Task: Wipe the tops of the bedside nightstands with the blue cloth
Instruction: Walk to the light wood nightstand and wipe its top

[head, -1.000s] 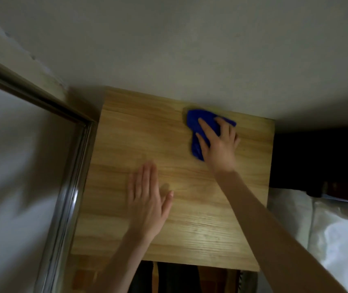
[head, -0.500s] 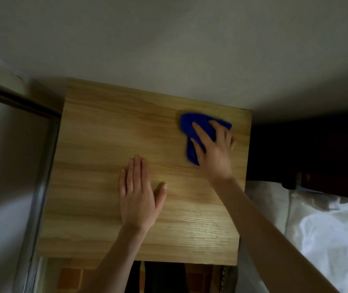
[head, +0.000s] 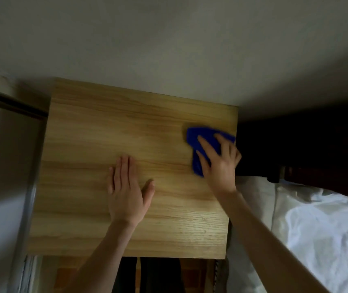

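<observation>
A light wooden nightstand top point(head: 97, 144) fills the middle of the view, backed against a pale wall. A crumpled blue cloth point(head: 198, 140) lies on its far right part, close to the right edge. My right hand point(head: 219, 161) presses down on the cloth with fingers spread, covering its near half. My left hand point(head: 126, 189) rests flat on the bare wood near the middle, palm down, fingers together, holding nothing.
White bedding point(head: 321, 233) lies to the right of the nightstand, with a dark headboard point(head: 308, 153) behind it. A metal-framed panel point(head: 27, 199) runs along the left side. Floor tiles point(head: 63, 275) show below the front edge.
My right hand has slid the cloth to the right along the top toward the right edge. My left hand stays flat in about the same spot.
</observation>
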